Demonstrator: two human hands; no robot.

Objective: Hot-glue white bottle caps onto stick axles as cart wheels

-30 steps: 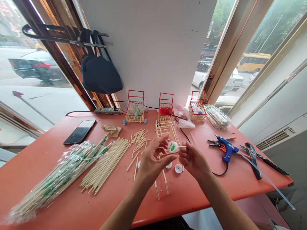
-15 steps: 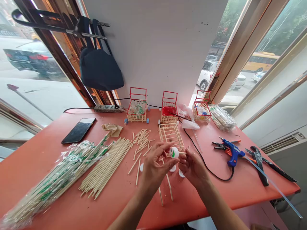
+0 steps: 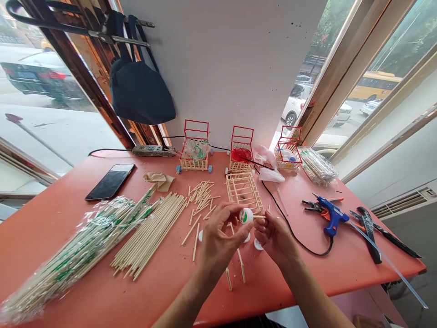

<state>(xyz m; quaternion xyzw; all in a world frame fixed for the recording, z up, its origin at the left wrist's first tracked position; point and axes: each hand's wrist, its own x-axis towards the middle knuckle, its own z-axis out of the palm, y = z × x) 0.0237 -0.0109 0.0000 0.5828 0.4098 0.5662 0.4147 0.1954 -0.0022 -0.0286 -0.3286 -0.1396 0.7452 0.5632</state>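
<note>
Above the red table [image 3: 61, 214], my left hand [image 3: 220, 237] pinches a white bottle cap [image 3: 246, 215] with a green mark. My right hand [image 3: 276, 234] is closed on a thin wooden stick [image 3: 260, 217] whose tip meets the cap. Under my hands lie two more white caps [image 3: 258, 246] and short sticks [image 3: 241, 266]. A flat wooden lattice frame [image 3: 243, 191] lies just beyond.
Loose skewers [image 3: 153, 232] and a wrapped skewer bundle [image 3: 78, 250] lie at left, with a phone [image 3: 109, 181]. Three small red-handled stick carts [image 3: 195, 152] stand at the back. A blue glue gun [image 3: 329, 216], pliers [image 3: 370, 230] and its black cord [image 3: 293, 232] lie at right.
The cap has turned in my left fingers and both hands sit slightly closer together. The view has shifted a little, so the table items appear lower and nearer.
</note>
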